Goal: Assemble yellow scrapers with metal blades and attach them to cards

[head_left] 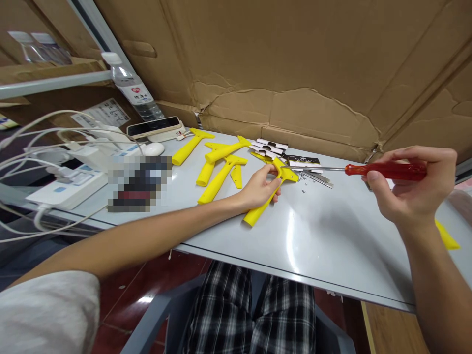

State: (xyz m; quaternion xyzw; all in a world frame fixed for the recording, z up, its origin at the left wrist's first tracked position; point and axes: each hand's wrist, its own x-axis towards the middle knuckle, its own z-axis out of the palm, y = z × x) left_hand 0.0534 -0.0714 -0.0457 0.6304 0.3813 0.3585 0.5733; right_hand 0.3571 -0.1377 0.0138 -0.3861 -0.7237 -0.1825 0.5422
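My left hand (261, 189) is closed round a yellow plastic scraper handle (262, 205), whose wide head points away from me. In my right hand (413, 191) is a screwdriver (387, 170) with a clear red grip. Its thin metal shaft runs left, and the tip reaches the head of the held handle; whether it sits in a screw I cannot tell. Just left lie several more yellow handles (221, 179) and a small yellow plate (236, 177). Behind the held handle are metal blades (319, 179) and white card sleeves (269, 146). Tiny screws (304, 191) lie scattered beside them.
Power strips (70, 189) with tangled white cables fill the table's left side. A phone (155, 128) and a water bottle (132, 88) stand behind them. A cardboard wall (295, 64) closes off the back. Another yellow piece (447, 235) lies at far right.
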